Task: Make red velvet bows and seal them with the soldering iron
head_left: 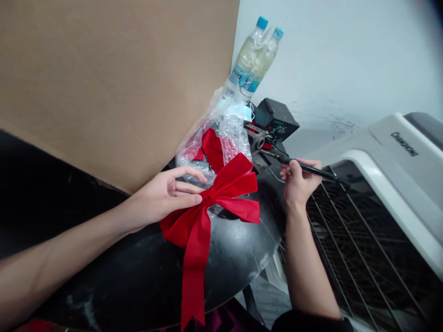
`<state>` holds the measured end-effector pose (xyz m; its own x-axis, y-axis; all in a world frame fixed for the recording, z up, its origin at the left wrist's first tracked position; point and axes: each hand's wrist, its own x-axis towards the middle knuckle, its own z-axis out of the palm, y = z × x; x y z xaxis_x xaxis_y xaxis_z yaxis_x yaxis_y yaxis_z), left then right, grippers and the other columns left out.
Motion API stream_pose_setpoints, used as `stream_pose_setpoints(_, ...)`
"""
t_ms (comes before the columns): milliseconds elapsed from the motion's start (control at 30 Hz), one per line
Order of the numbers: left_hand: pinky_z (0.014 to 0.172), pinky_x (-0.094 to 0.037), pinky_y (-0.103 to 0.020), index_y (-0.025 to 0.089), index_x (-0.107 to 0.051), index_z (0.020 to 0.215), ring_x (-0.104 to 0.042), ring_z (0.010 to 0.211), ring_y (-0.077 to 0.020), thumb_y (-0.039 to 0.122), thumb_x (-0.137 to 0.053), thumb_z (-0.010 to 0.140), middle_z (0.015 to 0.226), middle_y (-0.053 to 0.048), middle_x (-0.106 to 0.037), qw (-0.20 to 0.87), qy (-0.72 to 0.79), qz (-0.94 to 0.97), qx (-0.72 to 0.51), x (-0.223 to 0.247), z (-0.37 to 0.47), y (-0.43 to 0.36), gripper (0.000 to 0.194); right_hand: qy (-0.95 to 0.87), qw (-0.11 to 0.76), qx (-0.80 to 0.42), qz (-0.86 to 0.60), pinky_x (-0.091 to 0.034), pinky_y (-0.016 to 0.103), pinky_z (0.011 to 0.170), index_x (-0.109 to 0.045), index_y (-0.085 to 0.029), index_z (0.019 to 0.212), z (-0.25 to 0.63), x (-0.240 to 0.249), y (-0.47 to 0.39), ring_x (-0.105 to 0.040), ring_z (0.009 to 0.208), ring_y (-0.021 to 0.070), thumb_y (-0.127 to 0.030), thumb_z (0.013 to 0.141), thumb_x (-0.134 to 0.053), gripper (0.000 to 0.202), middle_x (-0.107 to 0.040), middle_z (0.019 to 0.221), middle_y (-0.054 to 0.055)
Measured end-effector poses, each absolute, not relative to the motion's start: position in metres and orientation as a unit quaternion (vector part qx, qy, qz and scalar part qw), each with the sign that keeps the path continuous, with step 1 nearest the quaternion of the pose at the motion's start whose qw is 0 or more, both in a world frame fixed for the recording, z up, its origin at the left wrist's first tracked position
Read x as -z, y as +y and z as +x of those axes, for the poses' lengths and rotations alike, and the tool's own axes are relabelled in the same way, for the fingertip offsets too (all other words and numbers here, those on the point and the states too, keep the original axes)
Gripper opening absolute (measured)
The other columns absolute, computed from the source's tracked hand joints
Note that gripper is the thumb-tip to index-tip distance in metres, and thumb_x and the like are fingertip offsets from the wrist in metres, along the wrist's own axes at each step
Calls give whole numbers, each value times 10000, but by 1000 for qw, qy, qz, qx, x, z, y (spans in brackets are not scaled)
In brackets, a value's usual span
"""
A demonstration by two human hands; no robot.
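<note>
A large red ribbon bow (195, 272) lies on the black round table (138, 276), one tail hanging toward the front edge. The thumb of my left hand (173, 196) rests at the bow's centre, where small dark spots show; the fingers curl behind it around the bow. My right hand (301, 177) grips a black soldering iron (311, 169), its metal end at the holder (256, 137) beside a black control box (277, 121).
Behind the bow lie clear plastic wrap (235, 133) and more red ribbon (212, 150). Two bottles (254, 60) with blue caps stand at the back. A big cardboard sheet (114, 83) rises at the left; a white appliance (374, 143) with a black grille is on the right.
</note>
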<state>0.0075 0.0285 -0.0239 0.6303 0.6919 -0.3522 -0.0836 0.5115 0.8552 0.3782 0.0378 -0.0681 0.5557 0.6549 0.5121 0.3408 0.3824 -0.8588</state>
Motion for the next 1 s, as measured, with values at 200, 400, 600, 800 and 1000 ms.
stream_pose_setpoints(200, 663, -590, -151, 201, -659, 1153, -782, 745, -125, 228, -858, 867, 1008, -86, -842, 799, 360, 416, -243, 18, 8, 26, 349, -454, 691, -105, -553, -447, 205, 452, -526, -251, 917, 377, 55, 46, -615, 482, 118, -452, 806, -821, 374, -606, 568, -101)
stream_pose_setpoints(400, 689, -622, -178, 205, -664, 1187, -799, 766, -146, 208, -850, 875, 1027, -108, -848, 808, 347, 411, -242, 17, 7, 26, 363, -505, 612, -165, -586, -454, 249, 477, -647, -220, 948, 367, 58, 70, -595, 504, 124, -462, 757, -873, 382, -701, 692, -27)
stream_pose_setpoints(600, 702, -637, -187, 200, -717, 1136, -802, 767, -147, 211, -885, 842, 1005, -91, -848, 825, 350, 376, -236, 16, 8, 27, 339, -507, 589, -184, -601, -509, 261, 560, -770, -213, 999, 360, 60, 80, -624, 617, 122, -402, 710, -913, 374, -746, 823, -2)
stream_pose_setpoints(800, 713, -621, -152, 193, -796, 1067, -793, 785, -127, 231, -900, 827, 981, -65, -845, 822, 355, 375, -240, 15, 8, 26, 264, -465, 584, -263, -612, -573, 281, 638, -794, -204, 1046, 356, 58, 75, -698, 726, 144, -426, 671, -888, 445, -799, 971, 51)
stream_pose_setpoints(1000, 703, -595, -131, 212, -815, 1026, -770, 774, -107, 249, -906, 819, 944, -29, -833, 815, 356, 378, -258, 15, 9, 23, 229, -438, 575, -180, -666, -453, 240, 494, -798, -177, 914, 317, 29, -22, -585, 543, 109, -368, 854, -815, 201, -719, 692, 10)
